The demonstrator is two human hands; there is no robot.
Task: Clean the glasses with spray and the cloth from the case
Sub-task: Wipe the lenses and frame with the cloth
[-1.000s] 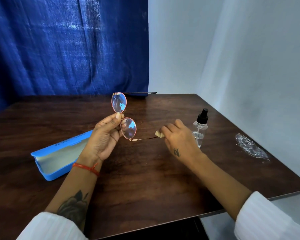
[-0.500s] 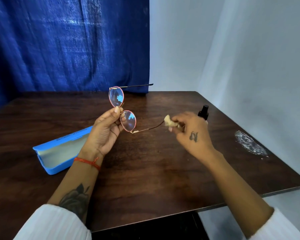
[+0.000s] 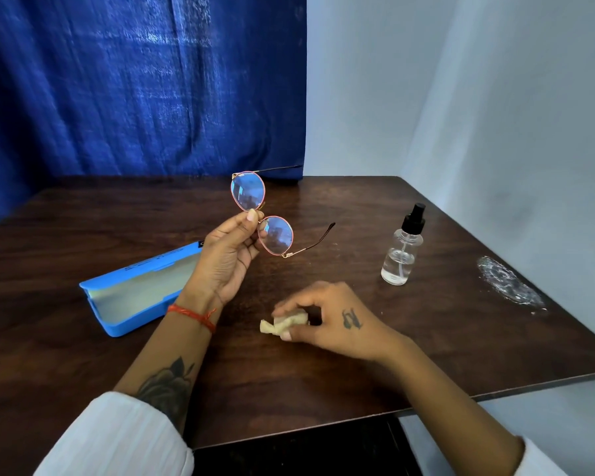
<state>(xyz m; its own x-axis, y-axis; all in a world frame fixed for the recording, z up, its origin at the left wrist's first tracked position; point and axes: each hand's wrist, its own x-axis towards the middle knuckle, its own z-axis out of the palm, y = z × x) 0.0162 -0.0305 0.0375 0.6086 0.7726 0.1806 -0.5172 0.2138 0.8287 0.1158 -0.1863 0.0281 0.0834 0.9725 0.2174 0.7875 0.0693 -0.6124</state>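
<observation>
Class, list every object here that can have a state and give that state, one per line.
Glasses: arms unfolded, held up by left hand.
Cloth: crumpled, pinched in right hand.
Case: open, lying on table.
Spray bottle: upright, capped, partly filled.

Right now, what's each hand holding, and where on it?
Left hand pinches the glasses at the bridge between the lenses. Right hand grips the crumpled cloth low over the table.
</observation>
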